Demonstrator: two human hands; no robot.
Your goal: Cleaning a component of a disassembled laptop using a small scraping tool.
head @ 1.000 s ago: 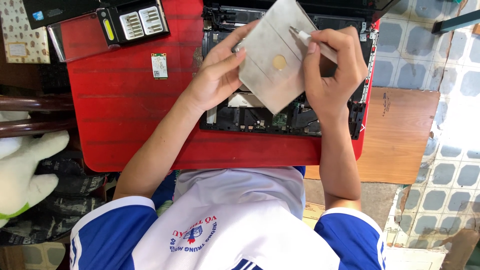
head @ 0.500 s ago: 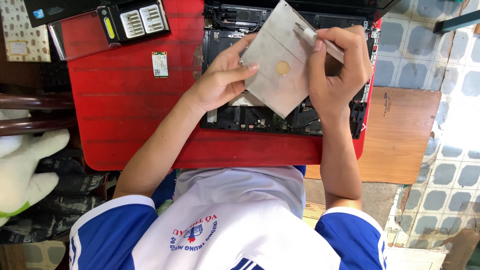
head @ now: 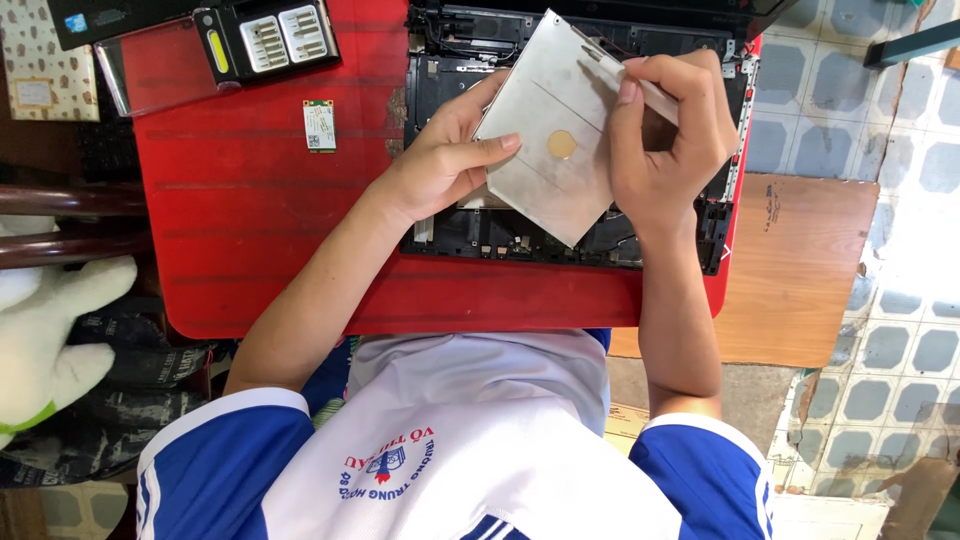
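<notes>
Red table [head: 250,240] carrying all items, seen from above the seated person. Opened black laptop chassis [head: 470,230], its internal parts exposed, lying directly beneath both sets of fingers. Flat silver metal drive [head: 540,170], square with a small gold disc at its centre, held tilted just above the chassis and between the two hands. Left hand [head: 440,165] supporting the drive from its left edge: thumb laid across the top face, the remaining fingers curled under the plate, so that the fingers pinch the drive. Right hand [head: 665,140] at the drive's right edge, fingers pressed together around a slim light-coloured tool [head: 655,95] whose tip meets the upper corner of the drive; whether these fingers also touch the plate cannot be told. Black screwdriver bit case [head: 265,40], lid open, well apart to the upper left of the left fingers. Small green circuit card [head: 319,124] lying on the table between that case and the left fingers.
</notes>
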